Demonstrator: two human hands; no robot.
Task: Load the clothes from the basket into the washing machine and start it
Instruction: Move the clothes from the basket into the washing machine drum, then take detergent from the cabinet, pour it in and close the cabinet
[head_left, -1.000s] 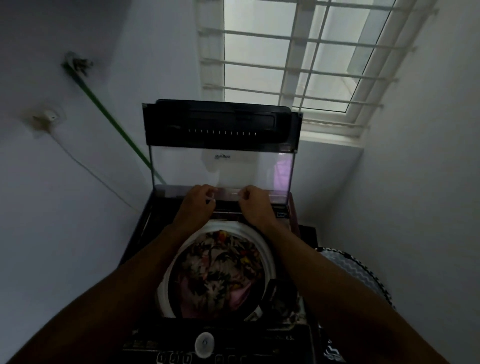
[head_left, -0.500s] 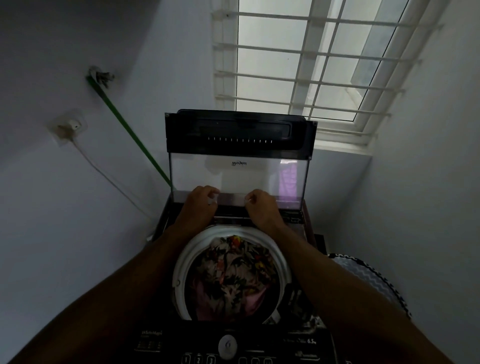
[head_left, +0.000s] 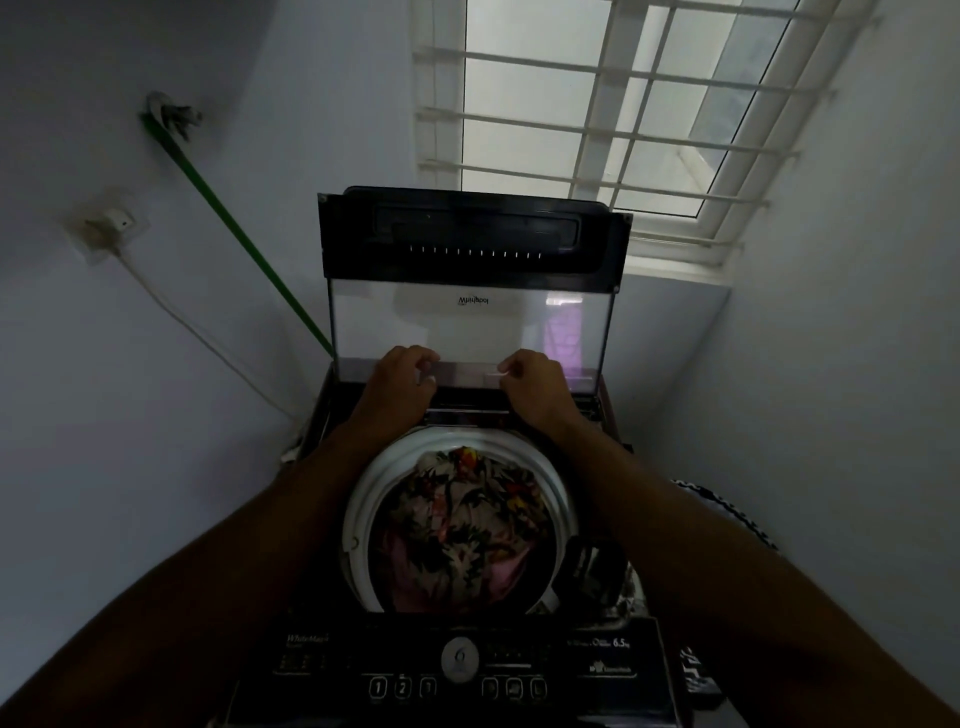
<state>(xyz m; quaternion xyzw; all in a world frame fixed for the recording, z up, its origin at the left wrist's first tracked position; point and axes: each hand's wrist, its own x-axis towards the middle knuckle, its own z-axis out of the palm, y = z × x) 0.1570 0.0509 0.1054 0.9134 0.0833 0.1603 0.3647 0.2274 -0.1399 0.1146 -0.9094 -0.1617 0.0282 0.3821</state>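
- Clothes (head_left: 462, 525) loaded in washing machine (head_left: 332, 644) drum
- Left hand (head_left: 397, 382) and right hand (head_left: 535, 387) both gripping lid (head_left: 470, 322) fold, lid upright
- Next: pull lid down shut, then press control panel (head_left: 457, 670) start

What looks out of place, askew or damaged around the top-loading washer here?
Nothing stands out. The black washing machine's folding glass lid stands open; left hand and right hand are at its lower fold. The floral clothes lie wholly inside the white-rimmed drum.
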